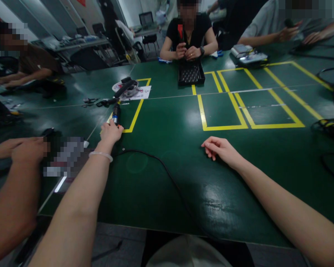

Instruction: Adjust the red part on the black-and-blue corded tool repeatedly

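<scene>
My left hand (110, 130) reaches forward on the left, its fingers closed around the near end of an electric screwdriver (116, 111). The tool is black with a blue band, and part of it is hidden under the hand. A black cord (167, 168) runs from beside my left wrist across the table to its front edge. Just beyond the tool, a round pale part with a black bar (125, 88) lies partly on a white printed sheet (144, 92). My right hand (221, 148) rests on the green tabletop with loosely bent fingers, holding nothing.
Yellow tape (225, 128) marks rectangles on the green table (167, 207). Opposite, a person holds a red-tipped tool above a black tray (191, 76) of small parts. Another person's arm (19, 174) is close on my left. Black cables (330, 129) lie coiled at right.
</scene>
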`<state>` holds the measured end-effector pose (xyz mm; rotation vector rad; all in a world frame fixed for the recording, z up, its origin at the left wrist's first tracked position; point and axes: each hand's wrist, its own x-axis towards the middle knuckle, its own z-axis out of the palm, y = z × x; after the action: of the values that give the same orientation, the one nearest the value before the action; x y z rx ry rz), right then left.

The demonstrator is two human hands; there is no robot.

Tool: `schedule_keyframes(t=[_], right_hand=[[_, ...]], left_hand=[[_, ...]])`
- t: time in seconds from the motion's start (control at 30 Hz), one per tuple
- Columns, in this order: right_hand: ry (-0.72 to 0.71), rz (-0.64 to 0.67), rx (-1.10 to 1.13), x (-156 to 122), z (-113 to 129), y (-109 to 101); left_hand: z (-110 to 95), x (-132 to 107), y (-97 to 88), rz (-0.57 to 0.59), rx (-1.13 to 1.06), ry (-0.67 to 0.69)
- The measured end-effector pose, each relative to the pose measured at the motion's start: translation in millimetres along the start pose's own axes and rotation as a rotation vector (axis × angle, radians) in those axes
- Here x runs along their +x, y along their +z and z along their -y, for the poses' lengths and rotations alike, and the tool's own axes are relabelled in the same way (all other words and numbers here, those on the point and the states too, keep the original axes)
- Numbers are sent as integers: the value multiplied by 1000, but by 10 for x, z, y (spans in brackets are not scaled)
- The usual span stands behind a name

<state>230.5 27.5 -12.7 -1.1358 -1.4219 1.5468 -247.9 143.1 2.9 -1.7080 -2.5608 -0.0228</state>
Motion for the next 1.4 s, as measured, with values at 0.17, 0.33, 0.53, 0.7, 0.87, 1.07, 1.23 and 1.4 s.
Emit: schedule_keyframes(t=[0.17,0.33,0.53,0.7,0.87,1.07,1.23,1.4], right_hand=[[1,-1,-22,-3,3,15],[-4,-1,-41,-6,-13,15],[-9,5,-56,-8,-12,13],[-11,-1,-52,1,-21,16],[2,-10,-52,7,-1,40],[13,-26,-77,-3,28,63],[-57,-49,-205,-14,78,117],[-275,-42,-475,-93,164,266]], left_hand=[[-81,-141,-1,-102,12,14],[-55,-121,-39,-87,-80,-105],[-14,-92,-35,-67,-102,-154],[-97,-164,-52,-96,-68,-136],[-258,-433,-99,-99,0,-49],[-567,-1130,-203,-69,107,194],[-973,-1768,-310,-49,111,369],[-1377,-2189,-373,-41,59,525]])
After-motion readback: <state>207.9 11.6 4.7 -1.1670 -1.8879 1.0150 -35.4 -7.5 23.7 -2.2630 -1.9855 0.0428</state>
